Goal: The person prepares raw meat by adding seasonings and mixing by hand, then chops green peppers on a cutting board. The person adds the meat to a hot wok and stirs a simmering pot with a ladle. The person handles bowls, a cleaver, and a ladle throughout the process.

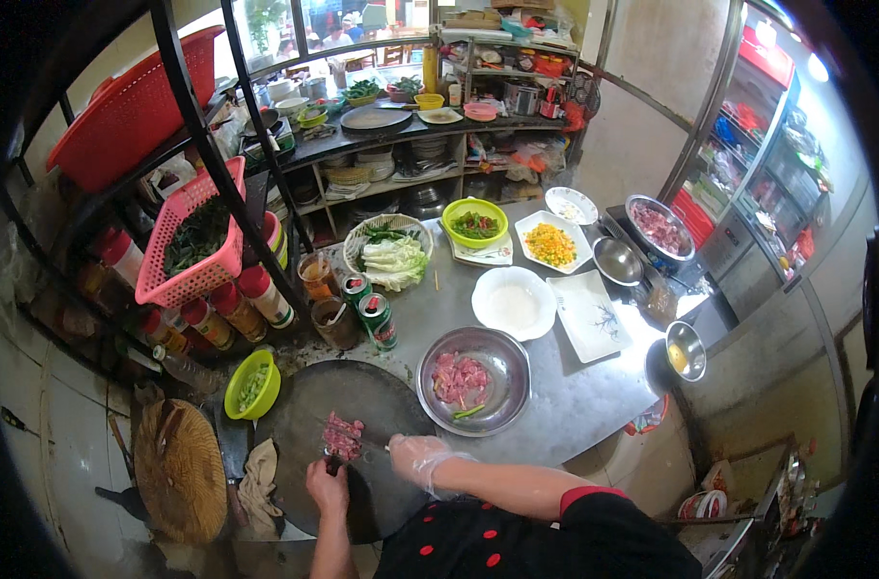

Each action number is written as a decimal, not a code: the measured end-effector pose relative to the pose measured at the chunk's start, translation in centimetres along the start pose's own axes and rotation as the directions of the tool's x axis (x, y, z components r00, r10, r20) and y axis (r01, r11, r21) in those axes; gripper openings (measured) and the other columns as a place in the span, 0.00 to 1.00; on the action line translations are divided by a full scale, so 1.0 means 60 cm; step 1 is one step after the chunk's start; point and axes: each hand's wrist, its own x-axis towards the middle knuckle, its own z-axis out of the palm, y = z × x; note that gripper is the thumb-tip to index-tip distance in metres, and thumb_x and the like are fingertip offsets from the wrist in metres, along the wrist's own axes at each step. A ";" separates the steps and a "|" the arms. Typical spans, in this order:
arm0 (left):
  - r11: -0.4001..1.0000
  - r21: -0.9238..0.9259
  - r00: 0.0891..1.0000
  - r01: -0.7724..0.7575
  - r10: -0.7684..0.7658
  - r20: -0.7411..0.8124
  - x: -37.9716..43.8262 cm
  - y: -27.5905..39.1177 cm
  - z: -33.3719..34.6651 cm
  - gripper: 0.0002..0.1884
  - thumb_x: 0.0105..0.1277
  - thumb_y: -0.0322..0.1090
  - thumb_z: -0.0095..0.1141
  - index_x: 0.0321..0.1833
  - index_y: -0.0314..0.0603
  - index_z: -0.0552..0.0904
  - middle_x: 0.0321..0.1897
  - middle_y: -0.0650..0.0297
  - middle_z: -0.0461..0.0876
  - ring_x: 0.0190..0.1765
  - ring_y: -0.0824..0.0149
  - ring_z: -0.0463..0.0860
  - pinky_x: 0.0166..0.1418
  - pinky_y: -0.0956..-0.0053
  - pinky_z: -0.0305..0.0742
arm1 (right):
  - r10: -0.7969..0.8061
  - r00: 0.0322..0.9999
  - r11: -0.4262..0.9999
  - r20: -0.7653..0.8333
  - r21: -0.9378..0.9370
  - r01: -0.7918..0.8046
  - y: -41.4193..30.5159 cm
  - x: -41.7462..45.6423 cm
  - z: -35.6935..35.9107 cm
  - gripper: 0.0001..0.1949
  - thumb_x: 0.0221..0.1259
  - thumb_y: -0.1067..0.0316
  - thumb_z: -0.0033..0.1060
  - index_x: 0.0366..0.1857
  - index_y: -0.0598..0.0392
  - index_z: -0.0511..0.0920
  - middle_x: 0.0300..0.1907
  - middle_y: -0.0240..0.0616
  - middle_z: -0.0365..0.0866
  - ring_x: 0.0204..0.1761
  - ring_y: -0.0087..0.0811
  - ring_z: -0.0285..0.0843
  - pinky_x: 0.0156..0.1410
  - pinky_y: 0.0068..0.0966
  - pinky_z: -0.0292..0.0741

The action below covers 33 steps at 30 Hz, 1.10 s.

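Bare, my left hand (329, 486) is closed around a dark handle with a metal collar, at the near side of a pile of cut raw meat (343, 436). My right hand (416, 462) wears a clear plastic glove and grips a knife, its thin blade seen nearly edge-on over the meat. The meat lies on a large round dark chopping board (302, 405). Close by on the right stands a steel bowl (512, 391) with raw meat pieces and a green strip. How the tool in my left hand ends is hard to make out.
A lime-green bowl of chopped greens (251, 387) touches the board's left side. Beside it lie a cleaver (235, 449) and a beige cloth (260, 481). Two green cans (378, 322), a white bowl (514, 302) and a rectangular plate (591, 315) stand beyond. Black rack posts (244, 231) rise at left.
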 end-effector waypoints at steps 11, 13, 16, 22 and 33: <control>1.000 0.011 0.997 0.009 -0.008 -0.071 0.009 0.011 0.010 0.17 0.48 0.30 0.68 0.43 0.35 0.81 0.37 0.52 0.77 0.42 0.48 0.78 0.49 0.60 0.74 | 0.041 0.999 0.998 0.002 -0.043 -0.041 -0.017 -0.012 0.036 0.13 0.66 0.67 0.38 0.41 0.60 0.76 0.38 0.56 0.83 0.43 0.53 0.84 0.47 0.46 0.79; 0.997 -0.029 0.997 0.072 -0.073 -0.036 -0.003 0.012 -0.008 0.17 0.48 0.29 0.68 0.42 0.34 0.81 0.36 0.52 0.76 0.42 0.48 0.78 0.49 0.59 0.73 | 0.006 1.000 1.000 -0.003 0.008 -0.006 -0.026 -0.017 0.029 0.12 0.65 0.67 0.38 0.40 0.61 0.75 0.38 0.57 0.83 0.42 0.53 0.84 0.46 0.46 0.78; 0.996 0.063 0.997 0.061 -0.059 -0.042 -0.013 -0.001 -0.018 0.17 0.46 0.27 0.68 0.41 0.34 0.81 0.35 0.52 0.76 0.41 0.48 0.78 0.47 0.58 0.73 | -0.060 0.998 0.997 -0.023 0.050 0.061 -0.003 0.003 0.052 0.12 0.65 0.67 0.36 0.38 0.61 0.74 0.35 0.59 0.82 0.41 0.55 0.83 0.44 0.48 0.77; 0.994 0.043 0.993 0.103 -0.101 -0.059 -0.033 -0.019 -0.027 0.16 0.46 0.27 0.66 0.40 0.33 0.82 0.35 0.52 0.77 0.39 0.49 0.78 0.46 0.58 0.74 | -0.023 0.999 0.999 0.027 0.036 0.022 -0.021 -0.001 0.031 0.12 0.64 0.68 0.38 0.40 0.61 0.75 0.38 0.57 0.83 0.43 0.54 0.83 0.45 0.47 0.77; 0.956 -0.227 0.974 0.185 -0.209 -0.088 -0.025 -0.083 0.008 0.17 0.45 0.28 0.68 0.40 0.34 0.82 0.37 0.51 0.79 0.41 0.48 0.80 0.47 0.60 0.75 | 0.000 0.999 1.000 0.038 0.014 -0.001 -0.044 -0.012 -0.013 0.14 0.64 0.66 0.40 0.41 0.65 0.76 0.38 0.61 0.82 0.43 0.55 0.83 0.49 0.45 0.77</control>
